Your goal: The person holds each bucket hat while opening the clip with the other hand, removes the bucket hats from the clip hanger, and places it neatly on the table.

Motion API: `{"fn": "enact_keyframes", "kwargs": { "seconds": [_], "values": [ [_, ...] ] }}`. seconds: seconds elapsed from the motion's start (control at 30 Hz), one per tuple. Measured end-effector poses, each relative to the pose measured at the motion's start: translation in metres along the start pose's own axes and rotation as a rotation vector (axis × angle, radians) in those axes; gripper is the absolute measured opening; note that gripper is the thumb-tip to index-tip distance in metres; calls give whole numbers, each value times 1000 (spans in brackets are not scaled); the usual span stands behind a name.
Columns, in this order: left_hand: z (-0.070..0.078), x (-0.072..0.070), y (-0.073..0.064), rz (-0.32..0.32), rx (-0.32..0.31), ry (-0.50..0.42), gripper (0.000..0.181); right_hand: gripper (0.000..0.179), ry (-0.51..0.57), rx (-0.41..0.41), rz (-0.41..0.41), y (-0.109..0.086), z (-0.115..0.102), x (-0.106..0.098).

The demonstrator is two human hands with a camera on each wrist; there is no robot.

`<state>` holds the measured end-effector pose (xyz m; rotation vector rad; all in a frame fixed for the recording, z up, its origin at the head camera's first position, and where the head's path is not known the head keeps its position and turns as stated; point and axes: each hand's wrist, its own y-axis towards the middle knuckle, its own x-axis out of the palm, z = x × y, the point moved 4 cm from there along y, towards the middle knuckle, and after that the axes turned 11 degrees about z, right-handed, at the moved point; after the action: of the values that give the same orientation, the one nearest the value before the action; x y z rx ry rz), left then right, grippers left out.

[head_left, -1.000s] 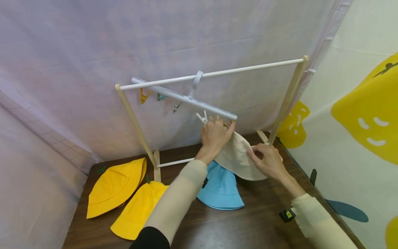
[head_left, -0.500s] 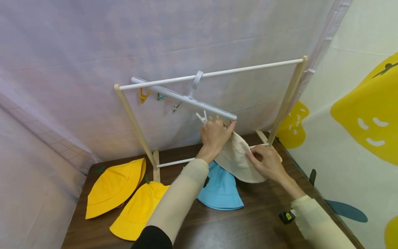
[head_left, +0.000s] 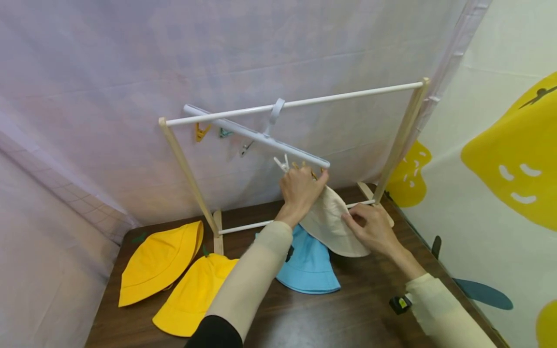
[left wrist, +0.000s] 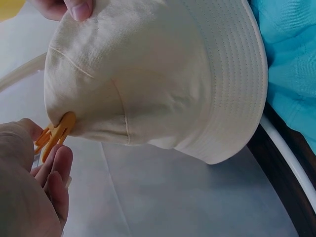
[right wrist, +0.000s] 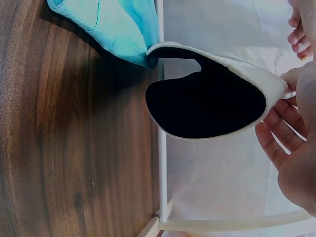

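A cream bucket hat [head_left: 332, 224] with a dark lining hangs below the right end of a pale hanger [head_left: 256, 136]. An orange clip [left wrist: 61, 131] bites the edge of its crown in the left wrist view. My left hand [head_left: 301, 191] pinches that clip between thumb and fingers. With thumb and fingertips my right hand [head_left: 370, 227] pinches the hat's crown on the other side. The brim [right wrist: 170, 131] droops in the right wrist view, showing the lining. Behind my left forearm, a blue bucket hat [head_left: 309, 270] is partly hidden.
The hanger hooks over the white rail [head_left: 352, 96] of a wooden-legged rack. Along it hang a yellow clip [head_left: 201, 132], a green clip [head_left: 225, 133], a silvery clip [head_left: 245, 149] and a white clip [head_left: 283, 163]. Two yellow hats [head_left: 161, 258] lie left on the brown table [head_left: 313, 321].
My right hand and the hat's brim have shifted slightly left and down. The left hand keeps its place at the clip under the hanger's right end.
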<state>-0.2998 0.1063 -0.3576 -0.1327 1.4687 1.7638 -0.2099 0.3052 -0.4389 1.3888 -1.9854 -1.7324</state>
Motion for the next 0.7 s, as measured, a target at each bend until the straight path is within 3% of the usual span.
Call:
{"fn": "enact_keyframes", "kwargs": {
  "seconds": [0.33,0.7],
  "values": [
    [-3,0,1,-71,-65,-108,51,14,2,19,45,-2,2,-2],
    [-3,1,1,-78,-56,-148,49,8,-60,73,62,-2,3,-3]
  ]
}}
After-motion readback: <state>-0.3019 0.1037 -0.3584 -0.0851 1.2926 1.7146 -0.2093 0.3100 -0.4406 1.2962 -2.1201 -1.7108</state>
